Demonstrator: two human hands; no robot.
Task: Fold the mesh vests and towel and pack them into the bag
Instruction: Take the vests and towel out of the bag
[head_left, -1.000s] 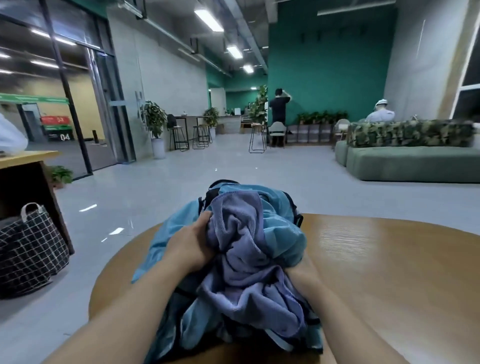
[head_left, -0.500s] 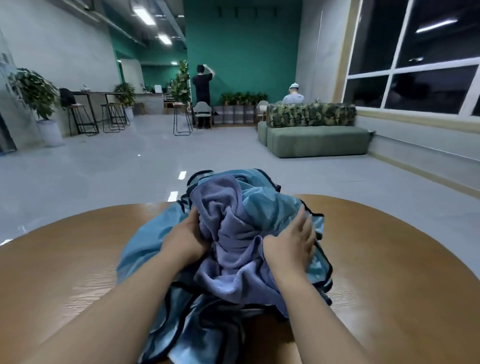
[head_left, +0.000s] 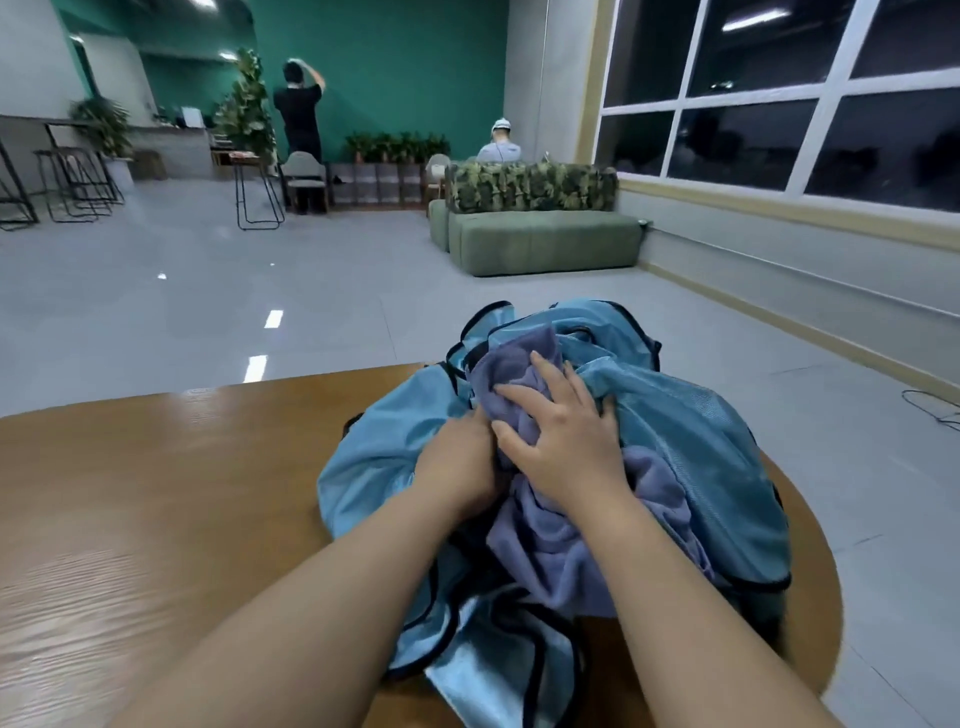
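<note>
Towel lies bunched under right hand, fingers spread flat; left hand grips mesh vests beside it.

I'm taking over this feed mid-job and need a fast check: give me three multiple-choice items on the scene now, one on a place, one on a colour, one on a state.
1. Where does the right hand rest?
A. on the towel
B. on the bare table
C. on the sofa

2. What colour is the towel?
A. red
B. purple
C. white

3. How do the mesh vests lie?
A. folded flat in a stack
B. crumpled in a heap
C. hanging from a chair

Answers: 1 A, its spread fingers press the towel beside the left hand. 2 B, it looks purple against the blue vests. 3 B, they bunch loosely on the wooden table.
</note>
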